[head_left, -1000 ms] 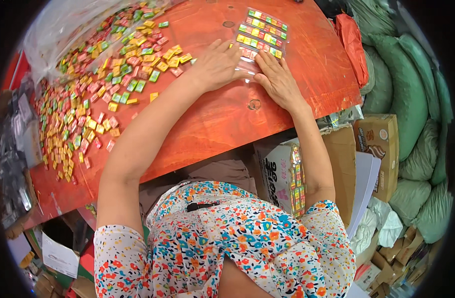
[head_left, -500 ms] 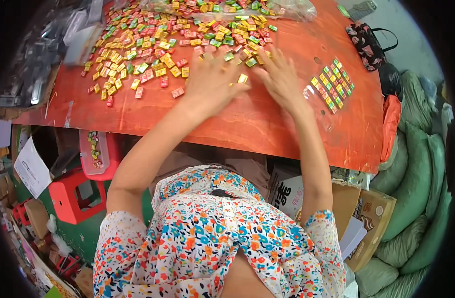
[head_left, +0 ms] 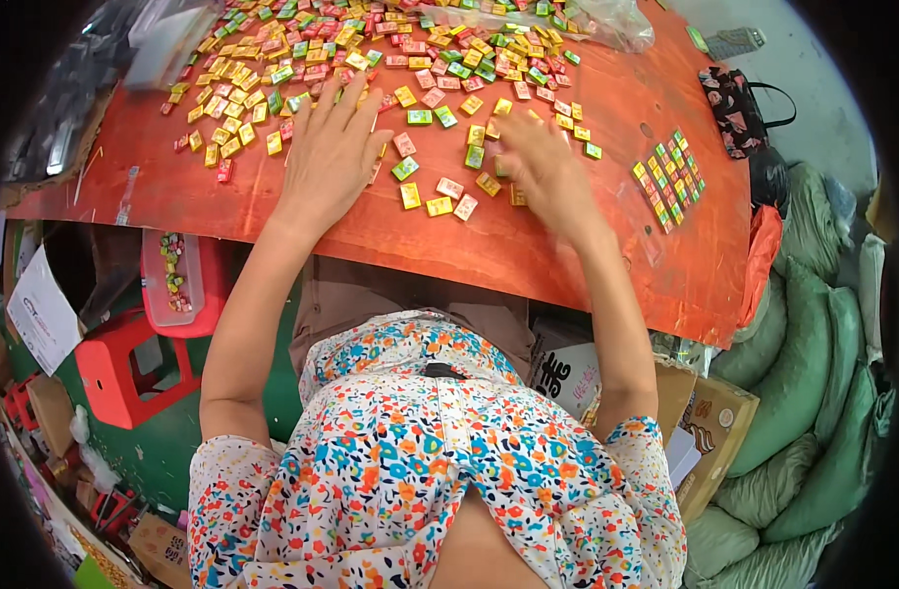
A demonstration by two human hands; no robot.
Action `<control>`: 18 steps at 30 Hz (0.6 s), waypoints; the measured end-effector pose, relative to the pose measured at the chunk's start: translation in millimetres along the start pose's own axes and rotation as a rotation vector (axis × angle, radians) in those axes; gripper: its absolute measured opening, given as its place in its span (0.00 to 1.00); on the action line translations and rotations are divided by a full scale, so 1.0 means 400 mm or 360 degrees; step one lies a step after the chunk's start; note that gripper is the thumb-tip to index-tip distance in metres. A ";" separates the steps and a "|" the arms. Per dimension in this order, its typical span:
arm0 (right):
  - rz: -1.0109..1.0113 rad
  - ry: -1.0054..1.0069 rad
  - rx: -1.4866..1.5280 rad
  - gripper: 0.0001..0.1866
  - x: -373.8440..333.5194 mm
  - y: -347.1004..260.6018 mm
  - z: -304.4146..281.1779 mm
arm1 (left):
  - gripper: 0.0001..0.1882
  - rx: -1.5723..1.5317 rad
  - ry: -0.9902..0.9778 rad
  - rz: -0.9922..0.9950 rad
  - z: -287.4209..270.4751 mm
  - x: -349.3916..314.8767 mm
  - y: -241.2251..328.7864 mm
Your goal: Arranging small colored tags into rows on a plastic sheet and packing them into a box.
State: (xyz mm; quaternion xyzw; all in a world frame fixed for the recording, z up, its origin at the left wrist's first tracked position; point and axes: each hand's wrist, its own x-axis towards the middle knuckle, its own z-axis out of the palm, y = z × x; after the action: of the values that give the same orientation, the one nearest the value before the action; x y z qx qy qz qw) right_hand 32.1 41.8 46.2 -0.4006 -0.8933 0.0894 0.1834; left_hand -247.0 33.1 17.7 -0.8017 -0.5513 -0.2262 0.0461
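My left hand (head_left: 331, 157) lies flat, palm down, over small candy-like boxes on the red table, its fingers stretched forward and a little apart. My right hand (head_left: 547, 172) is over more of these pieces, slightly blurred, its fingers bent and apart from the thumb; no piece shows gripped in it. Between the hands lie loose yellow, green and pink little boxes (head_left: 439, 206), a few close to the table's near side. Beyond them spreads a large heap of the same little boxes (head_left: 322, 44). Pieces under both palms are hidden.
To the right, a flat block of little boxes in rows (head_left: 670, 182) lies on the red table (head_left: 371, 250). Clear plastic bags (head_left: 616, 25) rest at the back. A dark floral bag (head_left: 732, 113) is at the right edge; a red stool (head_left: 125, 378) stands lower left.
My left hand has moved left and my right hand slightly nearer. Several little boxes now lie between them, closer to the near edge. The view has shifted slightly.
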 end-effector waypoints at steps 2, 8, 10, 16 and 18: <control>0.0306 0.0214 0.0202 0.17 0.037 0.026 -0.020 | 0.19 -0.0105 0.0176 0.0116 -0.017 0.011 0.023; 0.0548 0.0108 -0.0180 0.17 0.177 0.025 0.000 | 0.08 -0.0355 0.0080 0.0073 -0.022 0.036 0.049; 0.0657 0.0033 -0.0280 0.19 0.215 0.021 0.026 | 0.07 -0.0148 0.0030 -0.0087 0.012 0.089 0.018; 0.0570 0.0033 -0.0479 0.17 0.236 0.051 0.074 | 0.07 0.0052 -0.0314 -0.0031 0.036 0.181 0.000; 0.0589 0.0018 -0.0457 0.16 0.237 0.064 0.073 | 0.07 0.0063 -0.0299 -0.0010 0.046 0.180 -0.007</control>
State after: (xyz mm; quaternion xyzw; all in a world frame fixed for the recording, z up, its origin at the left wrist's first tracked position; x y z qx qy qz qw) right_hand -20.0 129.4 35.7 -0.5801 -0.8071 -0.0087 0.1099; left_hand -223.1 102.5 30.7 -0.8165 -0.5602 -0.1391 0.0092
